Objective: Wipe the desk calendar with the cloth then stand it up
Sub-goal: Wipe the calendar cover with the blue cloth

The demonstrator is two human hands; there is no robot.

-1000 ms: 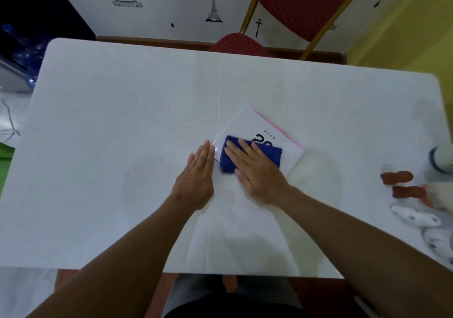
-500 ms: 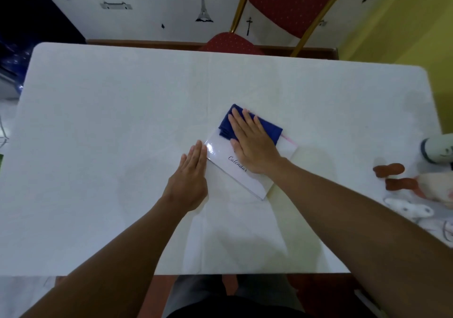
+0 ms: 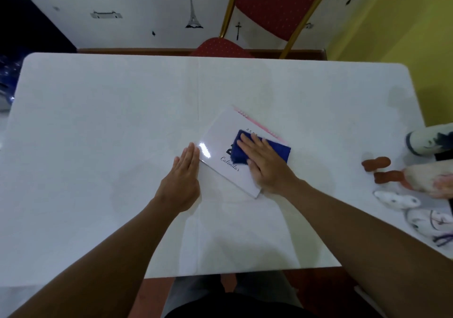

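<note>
A white desk calendar (image 3: 221, 131) with a pink spiral edge lies flat and turned at an angle near the middle of the white table (image 3: 98, 121). A folded dark blue cloth (image 3: 279, 149) rests on its cover. My right hand (image 3: 266, 164) lies flat on the cloth and presses it onto the calendar, hiding most of the printed numbers. My left hand (image 3: 182, 180) is flat on the table with its fingers together, fingertips against the calendar's left edge.
Stuffed toys (image 3: 411, 190) and white shoes lie at the table's right edge. A red chair with a gold frame (image 3: 274, 6) stands behind the far edge. The table's near edge runs just in front of my lap.
My right hand slid the cloth from the calendar's far corner back toward its middle and right side. The left hand has stayed at the left edge.
</note>
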